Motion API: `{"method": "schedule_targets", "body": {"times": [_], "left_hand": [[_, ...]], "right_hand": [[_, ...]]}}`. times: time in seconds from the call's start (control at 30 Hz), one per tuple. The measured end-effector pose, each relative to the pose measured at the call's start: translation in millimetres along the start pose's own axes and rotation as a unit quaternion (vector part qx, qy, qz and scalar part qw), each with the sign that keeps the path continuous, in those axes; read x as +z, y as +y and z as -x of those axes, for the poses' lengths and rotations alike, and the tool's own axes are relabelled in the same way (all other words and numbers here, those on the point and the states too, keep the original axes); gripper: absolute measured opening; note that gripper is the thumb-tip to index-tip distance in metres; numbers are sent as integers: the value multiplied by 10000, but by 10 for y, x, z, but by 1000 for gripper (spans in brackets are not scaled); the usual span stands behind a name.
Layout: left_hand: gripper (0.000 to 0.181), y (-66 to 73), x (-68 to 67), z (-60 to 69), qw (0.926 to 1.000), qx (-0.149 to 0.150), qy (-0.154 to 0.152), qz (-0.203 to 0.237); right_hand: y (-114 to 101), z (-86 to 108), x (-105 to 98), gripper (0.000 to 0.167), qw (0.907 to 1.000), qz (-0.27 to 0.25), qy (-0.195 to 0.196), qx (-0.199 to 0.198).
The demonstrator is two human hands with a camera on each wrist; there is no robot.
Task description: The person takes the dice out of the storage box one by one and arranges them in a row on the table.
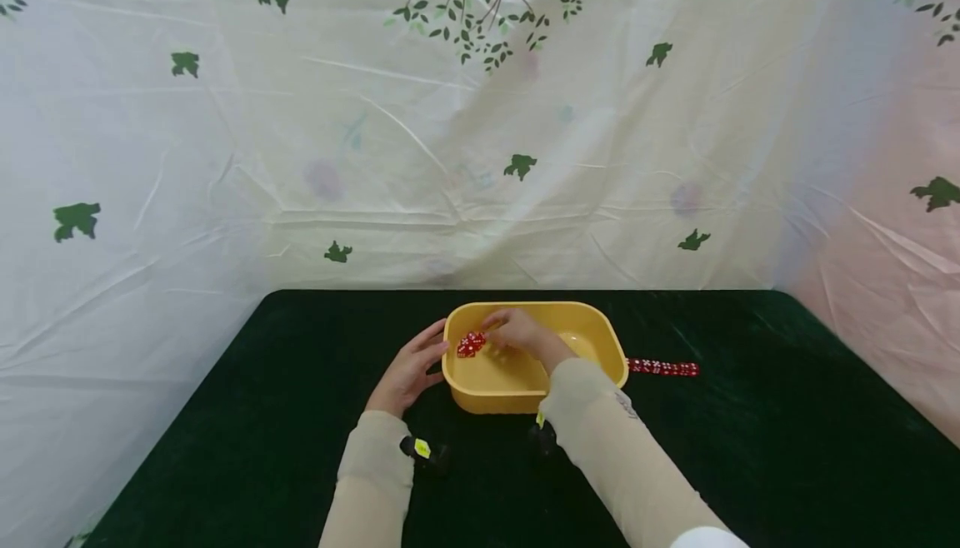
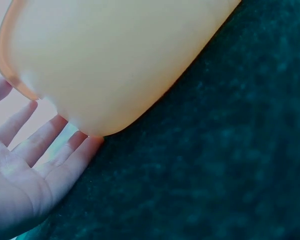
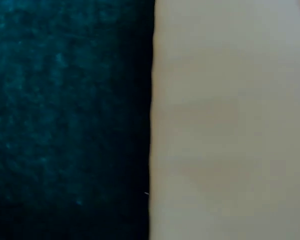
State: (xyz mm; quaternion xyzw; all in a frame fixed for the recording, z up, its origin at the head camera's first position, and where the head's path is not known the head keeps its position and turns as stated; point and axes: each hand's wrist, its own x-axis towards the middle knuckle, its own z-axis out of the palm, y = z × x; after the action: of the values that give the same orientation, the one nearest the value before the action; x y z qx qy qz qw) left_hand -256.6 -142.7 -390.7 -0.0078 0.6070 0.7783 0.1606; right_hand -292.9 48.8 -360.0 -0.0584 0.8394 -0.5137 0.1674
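Note:
A yellow basin [image 1: 498, 403] stands on the dark green cloth, with a small cluster of red dice [image 1: 471, 345] at its left inside. My right hand [image 1: 519, 333] reaches into it, fingers beside the dice; whether they pinch one is too small to tell. My left hand [image 1: 408, 373] touches the basin's left side with spread fingers. In the left wrist view the fingertips of the left hand [image 2: 37, 167] rest against the basin's wall [image 2: 114, 65]. The right wrist view shows only the basin's outer wall [image 3: 230, 120] and cloth, with the hand's fingers out of sight.
A row of red dice [image 1: 663, 367] lies on the cloth just right of the basin. The dark green table [image 1: 757, 440] reaches back to a pale hanging sheet [image 1: 420, 156] printed with leaves and green birds.

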Motion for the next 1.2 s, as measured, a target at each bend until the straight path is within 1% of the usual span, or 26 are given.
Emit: {"method": "schedule_targets", "body": {"times": [0.07, 0.17, 0.33, 0.53, 0.73, 0.97, 1.2], "left_hand": [[46, -4, -6, -4, 10000, 11, -16, -2], [46, -6, -17, -16, 10000, 37, -58, -2], [46, 5, -20, -18, 9999, 86, -99, 6], [47, 9, -19, -8, 9998, 103, -178, -27], [47, 14, -20, 3, 9998, 79, -157, -4], [47, 5, -7, 4, 9999, 91, -138, 7], [48, 1, 1, 13, 9999, 93, -97, 61]], "right_hand": [[13, -14, 30, 22, 9999, -53, 57, 87], [30, -40, 71, 22, 9998, -127, 135, 115], [61, -70, 100, 23, 9997, -146, 192, -33], [95, -79, 107, 26, 9994, 162, 237, -193], [79, -63, 115, 28, 9990, 365, 204, -162], [101, -53, 120, 25, 9973, 629, 332, -192], [86, -26, 116, 21, 9961, 793, 266, -283]]}}
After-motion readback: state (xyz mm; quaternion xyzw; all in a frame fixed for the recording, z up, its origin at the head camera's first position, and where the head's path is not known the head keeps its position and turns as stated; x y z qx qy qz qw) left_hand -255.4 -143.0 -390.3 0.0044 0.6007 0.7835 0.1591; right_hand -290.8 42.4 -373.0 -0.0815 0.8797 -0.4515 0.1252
